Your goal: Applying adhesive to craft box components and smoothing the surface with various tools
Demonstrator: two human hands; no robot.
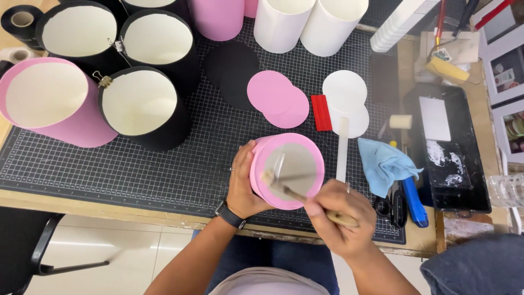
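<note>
brushing the end of a pink tube

the left hand (243, 183) is wrapped around the side of a pink cardboard cylinder (286, 170), tipping its grey disc end toward the camera. the right hand (341, 218) is closed on a wooden-handled brush (305, 198), its bristles touching the disc near the left edge. this looks like a coating step, partly spread; the next stroke calls for a steady tilt and even cover to the rim. beyond the hands, on the black gridded cutting mat (164, 164) on the tabletop, lie pink paper circles (278, 98); right of the right hand sits a blue cloth (385, 164).
</note>
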